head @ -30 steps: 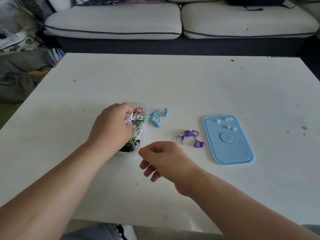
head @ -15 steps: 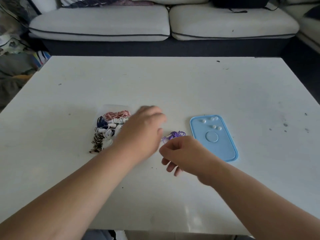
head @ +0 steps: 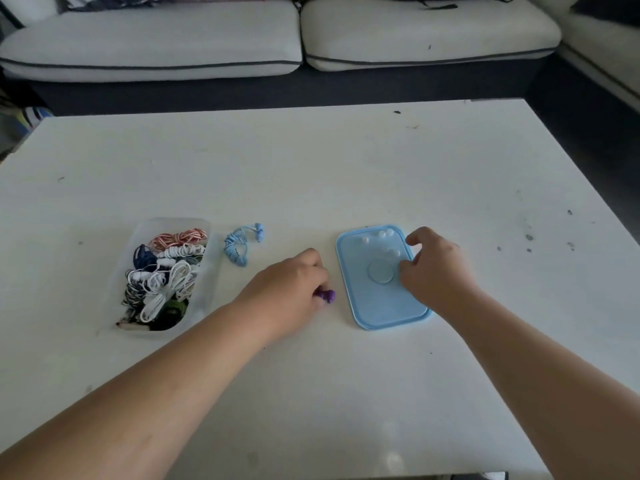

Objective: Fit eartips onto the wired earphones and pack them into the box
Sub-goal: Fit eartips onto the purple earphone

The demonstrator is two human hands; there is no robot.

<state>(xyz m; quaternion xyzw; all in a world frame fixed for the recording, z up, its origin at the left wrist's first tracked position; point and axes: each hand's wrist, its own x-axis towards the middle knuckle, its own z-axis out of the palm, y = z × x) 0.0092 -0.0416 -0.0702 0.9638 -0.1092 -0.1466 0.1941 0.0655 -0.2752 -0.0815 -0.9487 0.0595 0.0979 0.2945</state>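
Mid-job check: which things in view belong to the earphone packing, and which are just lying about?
In the job: purple earphones under the left hand, blue earphones, white eartips on the blue lid, clear box of bundled earphones.
Lying about: sofa, dark specks on the table.

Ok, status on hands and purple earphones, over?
Left hand grip on the purple earphones. Right hand over the blue lid, by the eartips; grip unclear. Nothing blocking.
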